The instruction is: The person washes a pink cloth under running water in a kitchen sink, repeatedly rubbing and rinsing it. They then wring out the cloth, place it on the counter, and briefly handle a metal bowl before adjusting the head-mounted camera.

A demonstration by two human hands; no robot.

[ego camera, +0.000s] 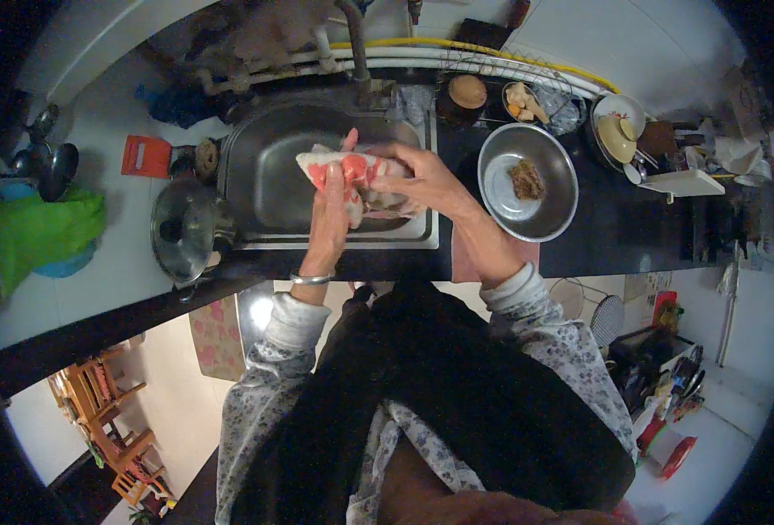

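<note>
Over the stainless steel sink [282,177], both hands hold a crumpled white-and-red patterned cloth [354,169]. My left hand [331,203] grips its near left part, thumb on top. My right hand [423,180] clasps its right part, with fingers curled over it. The folds and my fingers hide whether anything lies inside the cloth. To the right of the sink stands a steel bowl [492,197] with a brown clump [526,180] in it. The faucet [358,59] rises behind the sink.
Left of the sink stand a pot with a glass lid [183,230] and a red plastic item [146,157]. Behind the steel bowl are a small bowl of food pieces [522,103] and a wire rack [492,65]. Stacked dishes [618,131] stand farther right. A pink cloth [465,252] hangs at the counter edge.
</note>
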